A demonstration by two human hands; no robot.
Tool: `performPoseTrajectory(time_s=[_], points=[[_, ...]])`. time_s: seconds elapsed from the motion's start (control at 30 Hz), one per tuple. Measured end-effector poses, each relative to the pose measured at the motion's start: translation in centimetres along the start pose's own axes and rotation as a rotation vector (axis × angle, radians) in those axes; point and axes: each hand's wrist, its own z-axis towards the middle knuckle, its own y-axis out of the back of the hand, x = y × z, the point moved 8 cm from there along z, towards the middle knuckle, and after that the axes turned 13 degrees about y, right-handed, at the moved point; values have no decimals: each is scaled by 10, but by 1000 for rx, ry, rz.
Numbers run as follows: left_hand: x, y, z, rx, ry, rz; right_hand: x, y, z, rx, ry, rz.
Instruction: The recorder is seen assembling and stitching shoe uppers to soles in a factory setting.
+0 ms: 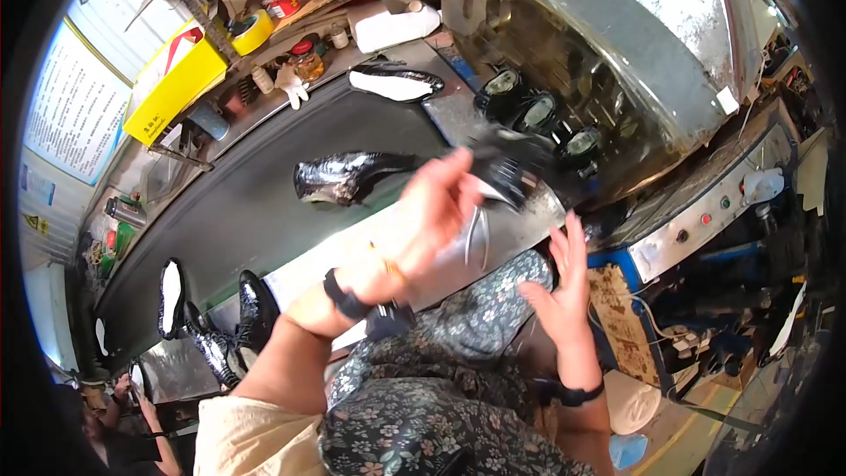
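Note:
My left hand reaches over the metal ledge, its thumb and fingers closed at the near end of a glossy black shoe. That shoe is smeared by motion, and a pale patch shows on its near side. To the right, my right hand is raised with fingers spread and nothing in it. Just beyond my left hand, a shiny black shoe lies on its side on the dark conveyor belt. Farther off, another black shoe rests with its white sole up.
Several black shoes sit at the opening of a metal machine at far right. More shoes are at the belt's left end. A shelf behind holds a white jug and yellow tape. A control panel stands right.

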Motion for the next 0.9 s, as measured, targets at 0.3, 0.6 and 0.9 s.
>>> performPoseTrajectory(time_s=[0.3, 0.6, 0.9], points=[[103, 11, -92, 220, -110, 613, 62, 7, -85, -282, -227, -390], [215, -10, -74, 424, 432, 448, 127, 31, -77, 410, 246, -917], [235, 4, -45, 344, 467, 494, 80, 37, -49, 707, -159, -639]])
